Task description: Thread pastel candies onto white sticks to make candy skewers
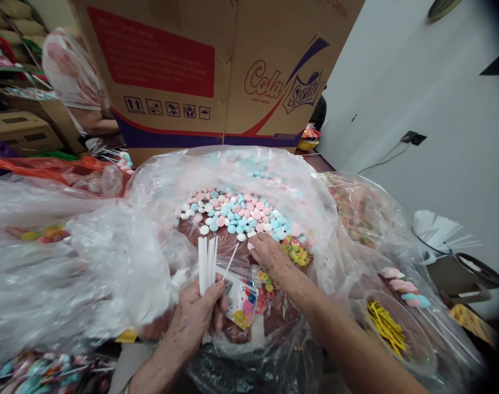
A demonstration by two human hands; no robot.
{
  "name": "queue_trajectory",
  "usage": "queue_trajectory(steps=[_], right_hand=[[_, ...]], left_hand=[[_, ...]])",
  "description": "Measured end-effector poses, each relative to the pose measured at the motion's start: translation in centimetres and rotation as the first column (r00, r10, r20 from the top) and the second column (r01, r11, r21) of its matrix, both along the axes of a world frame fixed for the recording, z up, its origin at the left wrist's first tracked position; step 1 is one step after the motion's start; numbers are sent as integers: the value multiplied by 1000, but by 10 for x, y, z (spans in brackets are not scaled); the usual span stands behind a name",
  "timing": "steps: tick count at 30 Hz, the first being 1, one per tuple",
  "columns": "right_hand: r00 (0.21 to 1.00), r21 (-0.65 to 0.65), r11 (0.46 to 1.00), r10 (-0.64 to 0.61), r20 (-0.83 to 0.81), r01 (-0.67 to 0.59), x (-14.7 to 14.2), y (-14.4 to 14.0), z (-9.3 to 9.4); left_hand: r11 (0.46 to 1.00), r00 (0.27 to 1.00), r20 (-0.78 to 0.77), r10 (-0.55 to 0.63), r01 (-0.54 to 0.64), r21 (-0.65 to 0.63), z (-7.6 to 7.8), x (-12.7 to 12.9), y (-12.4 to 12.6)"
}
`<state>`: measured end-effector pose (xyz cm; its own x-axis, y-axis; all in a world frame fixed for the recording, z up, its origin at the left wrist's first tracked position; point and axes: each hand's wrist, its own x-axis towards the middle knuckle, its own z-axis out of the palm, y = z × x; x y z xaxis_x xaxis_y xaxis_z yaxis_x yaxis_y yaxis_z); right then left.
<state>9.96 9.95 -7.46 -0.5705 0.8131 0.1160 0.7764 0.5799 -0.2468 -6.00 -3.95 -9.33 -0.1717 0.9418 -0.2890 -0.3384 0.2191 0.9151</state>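
My left hand is closed around a bundle of white paper-like strips standing upright. A single thin white stick slants up from between its thumb and finger. My right hand reaches to the near edge of a heap of pink, blue and white round candies, its fingertips closed on what looks like a white candy. Below it lie gummy rings in green, yellow and red. Partly behind my left fingers is a printed clear packet with coloured dots.
Clear plastic sheeting surrounds the candies. A large cardboard box stands behind. At right are a tub of yellow twist ties, a twisted marshmallow stick and more white strips. Another person is at far left.
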Motion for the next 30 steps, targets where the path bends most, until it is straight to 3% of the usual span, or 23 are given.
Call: queue_trajectory(steps=[5, 7, 9, 12, 14, 20, 27, 30], right_hand=[[981, -61, 996, -81, -175, 71, 1, 3, -5], [943, -146, 984, -142, -301, 102, 3, 3, 0], [796, -376, 925, -272, -540, 60, 4, 2, 8], [444, -669, 718, -545, -711, -191, 1, -4, 25], [372, -716, 640, -615, -695, -279, -2, -8, 34], [376, -742, 609, -641, -669, -281, -12, -14, 42], [368, -730, 619, -632, -682, -290, -15, -16, 40], [393, -706, 650, -593, -703, -282, -14, -16, 37]], left_hand=[[1000, 999, -45, -12, 11, -21, 1, 1, -2], [999, 998, -57, -20, 18, -34, 3, 1, -1], [998, 996, -74, -46, 42, -52, 5, 2, 0], [993, 990, -104, -97, 88, -81, 8, 2, 2], [991, 987, -117, -108, 97, -90, 8, 2, 3], [991, 984, -143, -103, 89, -103, 7, 3, 2], [993, 987, -139, -86, 73, -98, 8, 3, 3], [994, 986, -148, -75, 62, -95, 9, 3, 3]])
